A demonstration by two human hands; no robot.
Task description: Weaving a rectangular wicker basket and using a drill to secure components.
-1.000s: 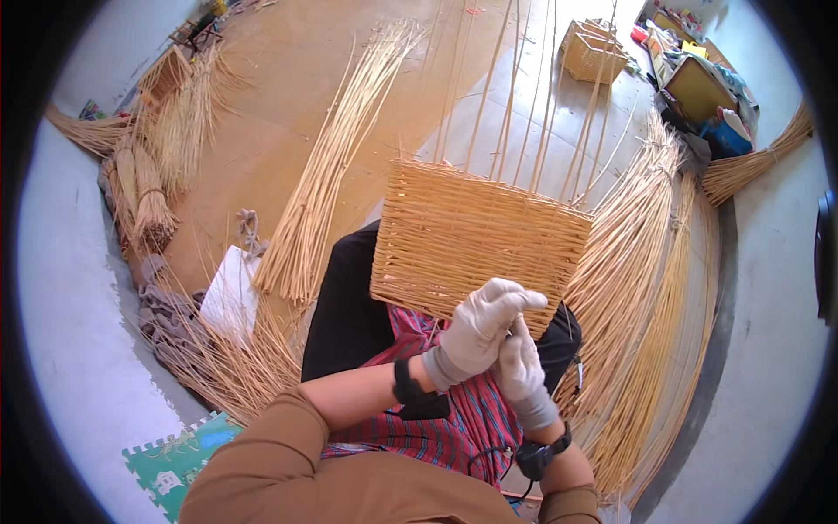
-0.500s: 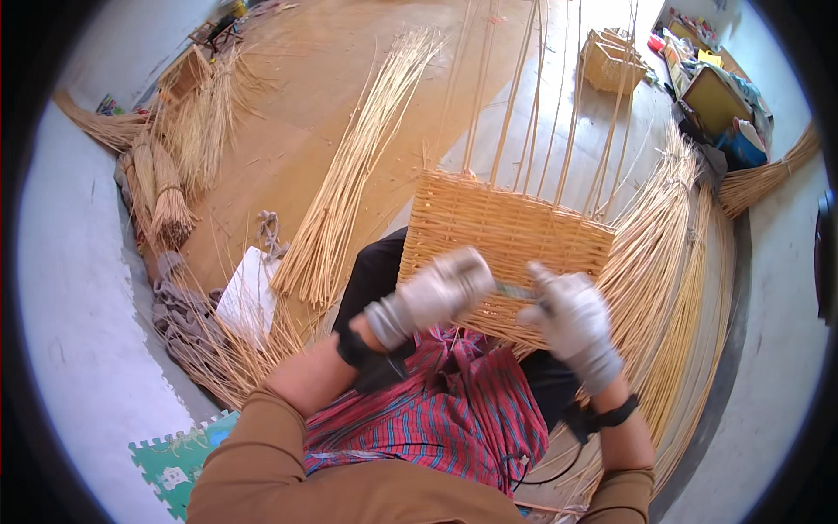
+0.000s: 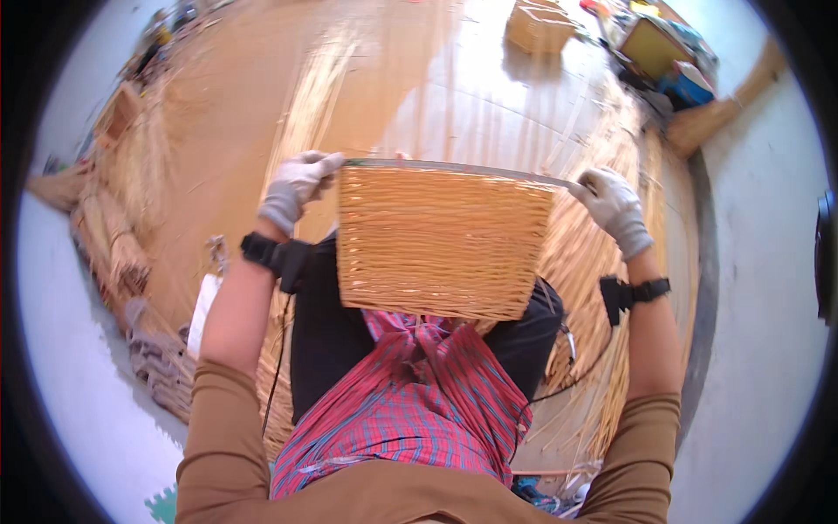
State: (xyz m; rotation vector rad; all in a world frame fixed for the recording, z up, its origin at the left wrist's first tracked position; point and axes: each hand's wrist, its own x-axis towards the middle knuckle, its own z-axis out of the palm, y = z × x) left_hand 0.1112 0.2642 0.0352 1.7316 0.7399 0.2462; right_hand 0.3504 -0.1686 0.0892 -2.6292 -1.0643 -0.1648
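Observation:
A woven wicker panel [image 3: 441, 240] stands across my knees, its long upright stakes blurred above it. A flat grey strip [image 3: 454, 169] lies along the panel's top edge. My left hand [image 3: 301, 183], in a whitish glove, pinches the strip's left end beside the top left corner. My right hand [image 3: 611, 210], gloved too, pinches the other end just beyond the top right corner. A striped red cloth [image 3: 401, 410] covers my lap below the panel.
Bundles of pale rods lie on the floor at left [image 3: 140, 175], ahead [image 3: 319, 79] and right [image 3: 594, 253]. A small wicker basket [image 3: 537, 26] sits at the far right, near piled household items [image 3: 663, 61]. Pale walls [image 3: 759, 262] flank me.
My hands have separated and risen from low on the panel to its top corners. The grey strip, earlier glimpsed across the panel's middle, now spans the top edge. The view has shifted.

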